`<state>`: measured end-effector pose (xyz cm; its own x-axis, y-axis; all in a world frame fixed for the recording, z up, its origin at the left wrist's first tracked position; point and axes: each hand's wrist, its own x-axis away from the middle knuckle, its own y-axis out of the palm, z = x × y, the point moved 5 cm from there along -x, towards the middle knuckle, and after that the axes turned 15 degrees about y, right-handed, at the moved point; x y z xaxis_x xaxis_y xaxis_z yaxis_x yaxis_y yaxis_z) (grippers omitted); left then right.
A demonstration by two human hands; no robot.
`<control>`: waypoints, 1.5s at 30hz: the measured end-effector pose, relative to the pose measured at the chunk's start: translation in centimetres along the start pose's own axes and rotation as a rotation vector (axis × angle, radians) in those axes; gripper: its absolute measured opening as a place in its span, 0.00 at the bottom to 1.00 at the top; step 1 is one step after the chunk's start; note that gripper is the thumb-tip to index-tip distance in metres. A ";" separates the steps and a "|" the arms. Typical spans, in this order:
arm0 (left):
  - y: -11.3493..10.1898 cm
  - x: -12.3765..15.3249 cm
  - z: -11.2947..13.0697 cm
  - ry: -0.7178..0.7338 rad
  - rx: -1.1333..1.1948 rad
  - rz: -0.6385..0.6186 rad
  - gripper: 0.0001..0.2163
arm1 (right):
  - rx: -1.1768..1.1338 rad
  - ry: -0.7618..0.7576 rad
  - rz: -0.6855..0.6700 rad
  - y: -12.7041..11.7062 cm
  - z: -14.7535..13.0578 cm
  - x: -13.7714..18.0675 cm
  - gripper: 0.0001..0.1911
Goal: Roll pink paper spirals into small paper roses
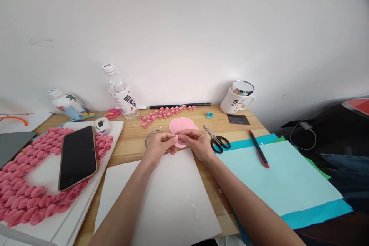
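Note:
My left hand (160,145) and my right hand (196,142) meet over the far end of a white sheet (164,200). Fingertips of both pinch a small piece of pink paper (177,137), mostly hidden by the fingers. Just behind them lies a stack of pink paper circles (184,123). Black-handled scissors (217,140) rest to the right of my right hand. Beside my left hand is a grey ring (148,135), partly covered. Small rolled pink paper flowers (164,112) sit in rows farther back, with one teal paper roll (210,115) apart from them.
A plastic bottle (123,98), a mug (236,98) and a dark card (238,119) stand or lie near the wall. At left, a phone (78,157) lies on a board of pink flowers (31,196). Light blue paper (282,180) carries a red-black pen (259,150) at right.

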<state>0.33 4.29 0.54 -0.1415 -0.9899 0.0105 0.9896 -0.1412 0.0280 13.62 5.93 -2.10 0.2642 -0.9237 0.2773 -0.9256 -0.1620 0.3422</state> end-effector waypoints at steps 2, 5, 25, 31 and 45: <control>0.1 0.0 0.0 0.007 -0.015 -0.012 0.11 | -0.012 0.004 0.000 0.0 -0.1 0.1 0.10; 0.1 0.0 -0.1 0.014 -0.023 -0.019 0.10 | -0.018 0.008 -0.013 0.0 -0.2 0.2 0.10; -0.1 0.0 -0.2 -0.016 0.005 0.029 0.13 | -0.009 -0.023 -0.037 0.2 -0.4 0.2 0.09; -0.1 0.1 0.0 -0.008 0.004 0.025 0.14 | 0.009 0.005 -0.024 0.3 -0.3 0.3 0.12; -0.1 0.0 0.0 0.015 0.088 0.144 0.12 | 0.042 0.013 -0.028 0.6 -0.5 0.6 0.13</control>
<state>0.19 4.27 0.57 0.0024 -1.0000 0.0057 0.9934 0.0031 0.1143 13.34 5.48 -1.32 0.2931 -0.9141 0.2801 -0.9283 -0.2021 0.3120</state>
